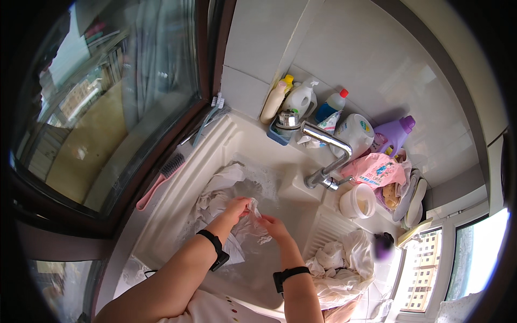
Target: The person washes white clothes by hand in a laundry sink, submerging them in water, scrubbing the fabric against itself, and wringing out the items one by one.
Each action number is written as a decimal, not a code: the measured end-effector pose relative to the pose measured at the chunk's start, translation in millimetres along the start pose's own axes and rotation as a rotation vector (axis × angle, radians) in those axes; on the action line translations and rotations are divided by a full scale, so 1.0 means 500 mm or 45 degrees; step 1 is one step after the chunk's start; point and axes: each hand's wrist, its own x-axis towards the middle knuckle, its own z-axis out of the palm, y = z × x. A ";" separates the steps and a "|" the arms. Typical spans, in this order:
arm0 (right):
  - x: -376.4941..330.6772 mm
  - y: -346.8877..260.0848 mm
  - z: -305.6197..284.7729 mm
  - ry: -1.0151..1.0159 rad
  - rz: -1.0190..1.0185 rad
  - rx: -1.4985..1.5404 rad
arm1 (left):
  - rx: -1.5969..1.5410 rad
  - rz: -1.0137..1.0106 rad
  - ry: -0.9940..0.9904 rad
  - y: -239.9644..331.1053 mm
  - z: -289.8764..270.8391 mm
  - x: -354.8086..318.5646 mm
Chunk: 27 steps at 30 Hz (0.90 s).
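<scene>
Over a white laundry sink [295,222], my left hand [237,209] is closed on a wet white cloth [246,232], its fingers pinching a bunched upper edge. Close by on the right, my right hand [274,227] grips the same cloth, with its fingertips partly hidden in the folds. The cloth's lower part hangs toward soapy water in the basin. More white fabric [229,176] lies crumpled in the water beyond my left hand. Which folds belong to which piece, I cannot tell. Each wrist wears a black strap with a small device.
A chrome faucet [344,146] rises behind the basin. White cloths [344,261] lie heaped on the right, by a ridged washboard [323,232]. Bottles, a purple jug [390,134], a pink bag [371,169] and a white tub [356,202] line the back. A pink brush [153,191] rests left.
</scene>
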 end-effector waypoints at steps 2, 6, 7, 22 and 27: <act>0.001 0.032 -0.044 0.173 0.075 -0.008 | -0.366 0.005 -0.262 0.038 0.017 -0.044; 0.007 0.028 -0.039 0.348 0.160 0.261 | -0.645 -0.087 -0.431 0.101 0.037 -0.119; 0.002 0.017 -0.033 0.352 0.150 0.263 | -0.611 -0.090 -0.480 0.129 0.046 -0.154; -0.112 -0.161 0.024 0.168 -0.350 0.756 | 0.430 0.130 -0.379 0.135 0.040 -0.231; -0.136 -0.154 0.011 0.211 -0.514 0.256 | 0.553 0.615 0.007 0.130 0.053 -0.239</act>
